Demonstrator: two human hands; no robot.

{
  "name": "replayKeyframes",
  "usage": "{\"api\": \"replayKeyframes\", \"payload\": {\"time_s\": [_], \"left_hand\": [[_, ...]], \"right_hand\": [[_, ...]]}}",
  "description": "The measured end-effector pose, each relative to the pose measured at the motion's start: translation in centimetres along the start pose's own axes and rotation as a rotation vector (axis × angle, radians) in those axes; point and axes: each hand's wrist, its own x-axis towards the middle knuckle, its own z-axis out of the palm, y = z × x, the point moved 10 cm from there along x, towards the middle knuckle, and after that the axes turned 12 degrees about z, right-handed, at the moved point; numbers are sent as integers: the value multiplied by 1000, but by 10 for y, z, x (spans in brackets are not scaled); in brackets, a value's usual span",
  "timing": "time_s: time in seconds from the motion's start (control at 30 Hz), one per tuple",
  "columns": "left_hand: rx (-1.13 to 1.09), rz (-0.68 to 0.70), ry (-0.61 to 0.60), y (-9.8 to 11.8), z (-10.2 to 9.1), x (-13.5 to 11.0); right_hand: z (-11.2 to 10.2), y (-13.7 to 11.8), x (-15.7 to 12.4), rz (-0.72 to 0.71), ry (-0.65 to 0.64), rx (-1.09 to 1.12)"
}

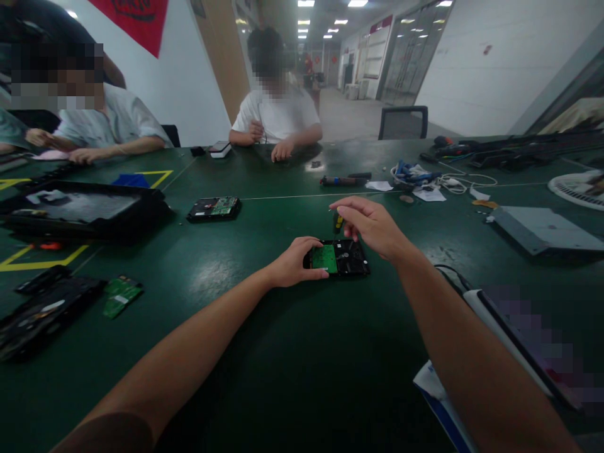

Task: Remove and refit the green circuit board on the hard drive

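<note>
A black hard drive (343, 258) with a green circuit board on top lies on the dark green table (264, 377) in front of me. My left hand (296, 263) grips the drive's left edge, fingers curled around it. My right hand (370, 226) hovers over the drive's far side, fingers pinched on the handle of a small screwdriver (338, 221) that stands upright on the drive.
A second hard drive (214, 208) lies further left. A loose green board (121, 296) and black trays sit at the left edge. Two other people sit across the table. Cables and tools (419, 176) lie at the back right, a grey panel (542, 229) at right.
</note>
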Motion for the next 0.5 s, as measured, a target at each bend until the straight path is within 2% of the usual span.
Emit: {"api": "replayKeyframes", "payload": {"time_s": [0.1,0.23,0.5], "left_hand": [[6,12,8,0,0,0],[16,28,12,1,1,1],[11,7,-2,0,1,0]], "right_hand": [[-4,-1,0,-15,36,-39],[-9,5,1,32,72,18],[-4,8,3,73,14,120]]}}
